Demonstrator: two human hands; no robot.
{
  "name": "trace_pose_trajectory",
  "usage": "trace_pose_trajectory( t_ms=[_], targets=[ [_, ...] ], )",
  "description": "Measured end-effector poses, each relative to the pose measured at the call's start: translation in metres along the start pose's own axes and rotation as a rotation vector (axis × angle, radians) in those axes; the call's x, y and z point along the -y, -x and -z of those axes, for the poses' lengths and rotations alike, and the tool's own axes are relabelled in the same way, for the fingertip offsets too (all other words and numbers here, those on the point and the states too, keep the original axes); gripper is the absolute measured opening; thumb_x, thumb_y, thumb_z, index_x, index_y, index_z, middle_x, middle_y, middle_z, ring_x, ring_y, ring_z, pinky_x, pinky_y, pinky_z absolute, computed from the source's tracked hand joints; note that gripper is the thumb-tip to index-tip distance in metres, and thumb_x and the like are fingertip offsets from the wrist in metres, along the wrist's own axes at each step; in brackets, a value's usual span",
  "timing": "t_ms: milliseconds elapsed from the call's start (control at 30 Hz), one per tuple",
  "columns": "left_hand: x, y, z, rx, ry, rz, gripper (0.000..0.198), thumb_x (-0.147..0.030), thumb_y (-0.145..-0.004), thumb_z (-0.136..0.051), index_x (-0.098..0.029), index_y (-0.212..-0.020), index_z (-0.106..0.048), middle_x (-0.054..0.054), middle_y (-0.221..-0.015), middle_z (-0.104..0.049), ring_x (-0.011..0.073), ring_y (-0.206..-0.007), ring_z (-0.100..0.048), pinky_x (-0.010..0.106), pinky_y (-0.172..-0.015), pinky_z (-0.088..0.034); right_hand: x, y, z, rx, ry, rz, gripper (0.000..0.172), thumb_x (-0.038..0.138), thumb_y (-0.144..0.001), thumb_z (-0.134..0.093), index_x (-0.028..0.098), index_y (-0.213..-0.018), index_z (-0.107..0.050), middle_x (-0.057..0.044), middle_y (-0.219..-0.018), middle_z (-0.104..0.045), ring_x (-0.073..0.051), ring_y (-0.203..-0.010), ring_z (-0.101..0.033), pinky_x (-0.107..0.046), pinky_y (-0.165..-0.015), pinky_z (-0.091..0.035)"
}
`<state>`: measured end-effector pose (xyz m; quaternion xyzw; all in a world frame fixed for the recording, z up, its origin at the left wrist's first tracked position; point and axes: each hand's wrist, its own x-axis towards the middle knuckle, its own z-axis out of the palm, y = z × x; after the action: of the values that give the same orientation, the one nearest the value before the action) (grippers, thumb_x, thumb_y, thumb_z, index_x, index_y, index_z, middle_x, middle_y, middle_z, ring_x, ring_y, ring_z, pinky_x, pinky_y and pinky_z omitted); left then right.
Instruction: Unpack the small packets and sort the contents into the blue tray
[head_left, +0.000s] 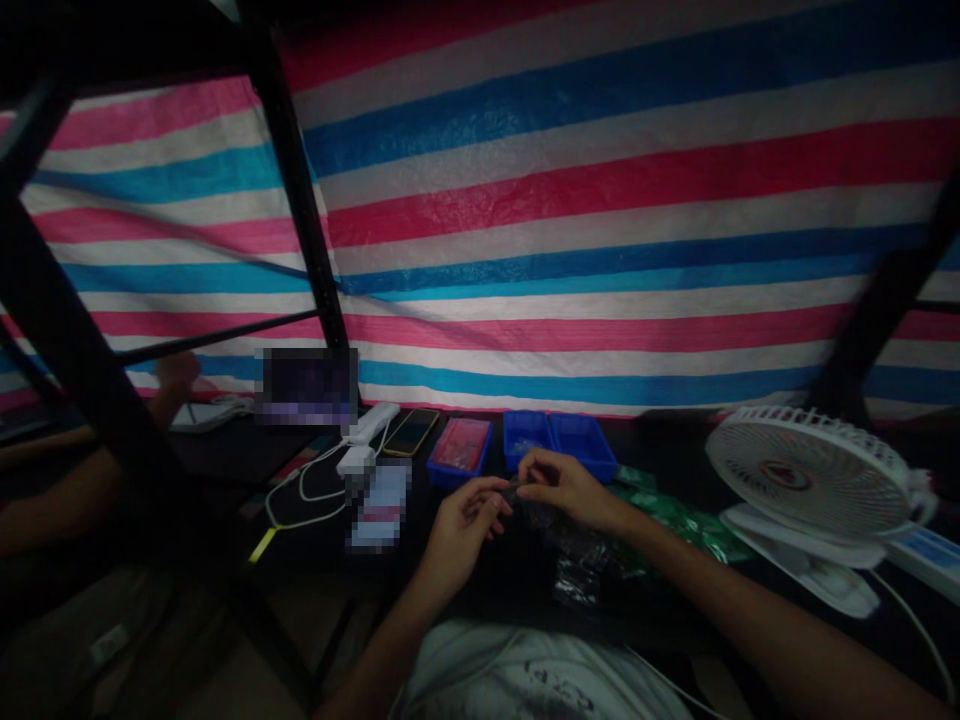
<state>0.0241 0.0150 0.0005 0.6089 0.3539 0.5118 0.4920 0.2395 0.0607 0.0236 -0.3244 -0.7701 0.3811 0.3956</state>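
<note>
In the head view, my left hand (466,520) and my right hand (564,487) meet over the dark table. The fingertips of both pinch a small dark piece (513,492), too dim and too small to name. Just beyond my hands stands a blue two-part tray (583,443) with some small clear items in its left part. To its left, a smaller blue tray (433,470) holds a pink-red packet (460,441). Crumpled clear plastic bags (579,575) lie below my right hand, and green packets (701,528) are spread beyond my right forearm.
On the right is a white clip fan (810,475). A phone (411,432), a white power strip (375,423) and a looped white cable (304,525) lie to the left. Black metal posts (289,170) frame a striped sheet (600,200). Another person's arm (97,475) shows at far left.
</note>
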Motion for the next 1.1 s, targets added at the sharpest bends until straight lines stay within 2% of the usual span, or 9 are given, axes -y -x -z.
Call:
trace_pose_trajectory(
  t_ms=[100,200,267,400,600,700,767,867,1100],
  targets=[
    [-0.002,0.000,-0.001,-0.005,0.012,-0.001,0.035,-0.043,-0.089,-0.067,-0.016,-0.110,-0.071,0.004,-0.079,-0.069,0.0117,-0.059,-0.056,0.023,-0.058,-0.044,0.000,0.001,0.000,0.013,-0.022,-0.028,0.029,0.048,-0.088,-0.072,0.020,-0.098,-0.073,0.003,-0.068,-0.053,-0.013,-0.061,-0.047,-0.026,-0.059,-0.035],
    [-0.001,0.000,-0.001,-0.003,0.001,-0.001,0.036,-0.044,-0.089,-0.067,-0.016,-0.111,-0.071,0.005,-0.078,-0.069,0.0121,-0.059,-0.056,0.023,-0.057,-0.044,0.003,0.002,-0.002,0.037,-0.105,-0.020,0.028,0.046,-0.091,-0.069,0.020,-0.101,-0.074,-0.003,-0.084,-0.067,-0.018,-0.075,-0.061,-0.028,-0.066,-0.044],
    [0.000,0.000,-0.001,-0.011,-0.011,-0.002,0.035,-0.043,-0.089,-0.066,-0.017,-0.111,-0.071,0.007,-0.087,-0.072,0.0141,-0.066,-0.061,0.023,-0.058,-0.044,0.004,0.001,-0.002,0.037,-0.127,-0.019,0.028,0.045,-0.092,-0.067,0.020,-0.103,-0.074,-0.005,-0.095,-0.071,-0.020,-0.083,-0.065,-0.029,-0.069,-0.047],
    [0.002,-0.001,0.000,-0.062,-0.040,-0.004,0.032,-0.041,-0.090,-0.065,-0.017,-0.110,-0.073,0.012,-0.105,-0.075,0.0195,-0.082,-0.067,0.023,-0.059,-0.046,0.002,-0.001,0.000,0.010,-0.073,-0.038,0.031,0.047,-0.094,-0.064,0.022,-0.108,-0.076,-0.006,-0.101,-0.074,-0.018,-0.077,-0.063,-0.030,-0.067,-0.048],
    [0.002,-0.003,0.000,-0.096,-0.048,-0.008,0.030,-0.039,-0.090,-0.065,-0.017,-0.108,-0.075,0.011,-0.103,-0.075,0.0202,-0.083,-0.068,0.023,-0.059,-0.048,-0.003,-0.001,-0.001,0.006,-0.112,-0.029,0.030,0.045,-0.091,-0.070,0.019,-0.102,-0.075,-0.007,-0.101,-0.074,-0.022,-0.091,-0.066,-0.033,-0.081,-0.049],
    [0.002,-0.003,0.000,-0.090,-0.047,-0.011,0.032,-0.039,-0.089,-0.067,-0.016,-0.110,-0.074,0.011,-0.101,-0.075,0.0195,-0.082,-0.068,0.023,-0.058,-0.047,-0.007,-0.002,-0.003,-0.001,-0.176,-0.038,0.032,0.042,-0.085,-0.077,0.019,-0.104,-0.069,-0.004,-0.093,-0.071,-0.017,-0.077,-0.062,-0.029,-0.071,-0.047],
    [0.003,-0.002,-0.001,-0.086,-0.032,-0.013,0.034,-0.039,-0.088,-0.067,-0.017,-0.114,-0.071,0.011,-0.106,-0.074,0.0189,-0.082,-0.068,0.022,-0.058,-0.048,-0.009,-0.003,-0.003,-0.008,-0.203,-0.045,0.040,0.040,-0.082,-0.080,0.020,-0.113,-0.064,-0.001,-0.090,-0.067,-0.013,-0.068,-0.057,-0.025,-0.064,-0.044],
    [0.006,-0.002,0.000,-0.080,-0.003,-0.013,0.039,-0.037,-0.089,-0.066,-0.019,-0.123,-0.064,0.012,-0.117,-0.069,0.0184,-0.085,-0.068,0.022,-0.059,-0.049,-0.011,-0.002,-0.002,0.000,-0.202,-0.047,0.050,0.039,-0.082,-0.079,0.023,-0.125,-0.059,0.001,-0.090,-0.063,-0.012,-0.066,-0.055,-0.025,-0.062,-0.044],
    [0.014,-0.002,0.002,-0.034,-0.041,0.038,0.036,-0.036,-0.090,-0.064,-0.020,-0.122,-0.062,0.011,-0.117,-0.067,0.0176,-0.086,-0.068,0.023,-0.062,-0.050,-0.009,-0.001,-0.003,0.039,-0.214,-0.032,0.026,0.042,-0.090,-0.070,0.020,-0.104,-0.068,-0.003,-0.093,-0.064,-0.017,-0.077,-0.061,-0.030,-0.069,-0.048]
  ],
)
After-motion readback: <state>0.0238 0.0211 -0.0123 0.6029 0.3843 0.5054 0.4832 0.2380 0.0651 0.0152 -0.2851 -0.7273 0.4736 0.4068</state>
